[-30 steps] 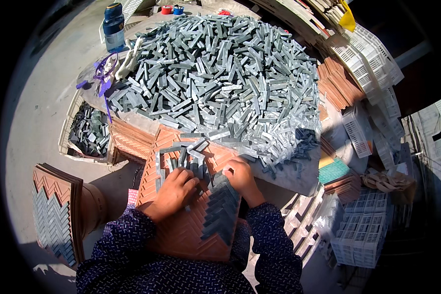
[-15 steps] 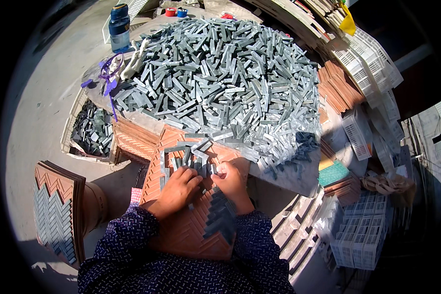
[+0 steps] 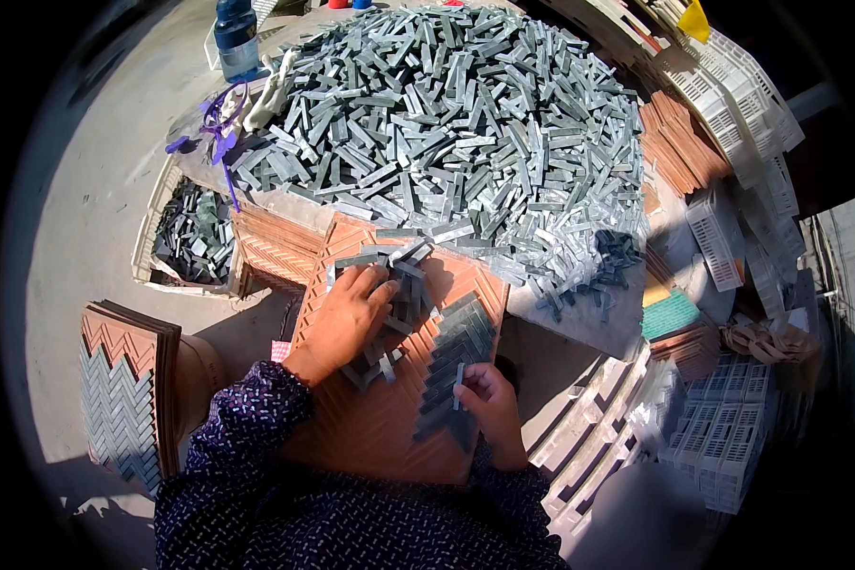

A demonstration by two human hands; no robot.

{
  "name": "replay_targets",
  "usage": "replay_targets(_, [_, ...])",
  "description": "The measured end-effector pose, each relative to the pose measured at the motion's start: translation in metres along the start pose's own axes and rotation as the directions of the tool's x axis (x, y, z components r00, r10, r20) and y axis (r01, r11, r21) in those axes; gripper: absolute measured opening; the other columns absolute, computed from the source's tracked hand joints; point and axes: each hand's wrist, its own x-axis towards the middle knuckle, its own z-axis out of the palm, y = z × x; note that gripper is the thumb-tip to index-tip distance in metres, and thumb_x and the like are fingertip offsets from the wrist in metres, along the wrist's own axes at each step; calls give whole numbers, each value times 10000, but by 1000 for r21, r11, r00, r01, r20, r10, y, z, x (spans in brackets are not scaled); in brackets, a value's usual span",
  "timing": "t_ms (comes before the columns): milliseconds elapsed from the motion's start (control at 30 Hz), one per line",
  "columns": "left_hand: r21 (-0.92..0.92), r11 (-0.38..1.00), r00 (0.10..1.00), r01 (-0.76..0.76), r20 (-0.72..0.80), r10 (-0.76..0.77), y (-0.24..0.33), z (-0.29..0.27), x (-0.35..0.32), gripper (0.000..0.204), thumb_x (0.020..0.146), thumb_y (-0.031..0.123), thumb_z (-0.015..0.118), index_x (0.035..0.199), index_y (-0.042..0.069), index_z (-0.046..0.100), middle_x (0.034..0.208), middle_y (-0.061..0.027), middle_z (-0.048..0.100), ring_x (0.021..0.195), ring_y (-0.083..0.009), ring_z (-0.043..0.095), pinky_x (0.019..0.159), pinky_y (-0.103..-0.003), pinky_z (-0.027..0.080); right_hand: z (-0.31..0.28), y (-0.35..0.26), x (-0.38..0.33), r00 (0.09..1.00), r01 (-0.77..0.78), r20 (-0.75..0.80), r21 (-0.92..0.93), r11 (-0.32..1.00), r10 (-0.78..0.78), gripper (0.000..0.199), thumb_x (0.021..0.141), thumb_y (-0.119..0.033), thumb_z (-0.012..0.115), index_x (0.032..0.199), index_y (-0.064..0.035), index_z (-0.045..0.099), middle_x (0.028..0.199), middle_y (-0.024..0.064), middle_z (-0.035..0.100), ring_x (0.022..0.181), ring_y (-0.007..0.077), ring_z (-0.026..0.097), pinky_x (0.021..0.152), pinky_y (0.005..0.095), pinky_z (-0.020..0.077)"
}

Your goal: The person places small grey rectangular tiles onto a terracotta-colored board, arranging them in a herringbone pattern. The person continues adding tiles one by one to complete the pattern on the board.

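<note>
Right hand (image 3: 492,407): fingertips clamped on one narrow grey stone-like strip (image 3: 460,387).
Strip sits at the dark-grey herringbone patch (image 3: 451,356); left hand (image 3: 351,312) bends over loose grey strips (image 3: 410,290), grip cannot be told. Grooved orange-brown board (image 3: 342,432) beneath: right side partly filled, left grooves bare. Large grey strip heap (image 3: 427,123) beyond.

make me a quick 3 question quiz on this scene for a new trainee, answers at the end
1. What does the right hand hold: (a) a knife, (b) a gray strip, (c) a brush?
2. True or false: the orange grooved board is only partly filled with laid strips.
3. Fill in: the blue bottle stands at the ____ side of the big loose pile.

Key: 1. b; 2. true; 3. left
</note>
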Motion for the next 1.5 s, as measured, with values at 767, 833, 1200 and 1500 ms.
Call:
replay_targets(767, [-207, 977, 997, 57, 54, -47, 36, 3, -78, 239, 747, 64, 682, 972, 27, 612, 1028, -121, 569, 982, -296, 559, 834, -390, 485, 68, 12, 4, 896, 334, 96, -789, 515, -434, 325, 740, -100, 707, 1039, -49, 591, 860, 120, 604, 781, 319, 620, 641, 410, 505])
replay_targets(833, [-151, 986, 996, 65, 69, -55, 40, 3, -72, 255, 743, 63, 689, 983, 28, 610, 1004, -114, 571, 945, -290, 562, 802, -387, 487, 68, 12, 6, 902, 324, 83, -779, 537, -424, 324, 735, -91, 714, 1032, -48, 593, 868, 124, 609, 788, 322, 622, 645, 411, 506])
replay_targets(1200, [-393, 905, 985, 165, 20, -171, 37, 4, -84, 234, 754, 9, 712, 972, 20, 627, 939, -124, 581, 823, -265, 617, 686, -333, 518, 56, -18, 18, 755, 598, 231, -626, 500, -614, 302, 731, -47, 741, 1016, -51, 640, 1001, 138, 612, 816, 290, 640, 691, 367, 526])
replay_targets(1500, [-392, 905, 986, 165, 63, -152, 41, -14, -88, 268, 772, 32, 704, 1028, 26, 622, 986, -124, 613, 857, -293, 631, 741, -364, 531, 52, -4, -18, 925, 324, 65, -648, 690, -374, 190, 808, -82, 666, 982, -15, 630, 855, 135, 617, 772, 333, 626, 665, 397, 505])
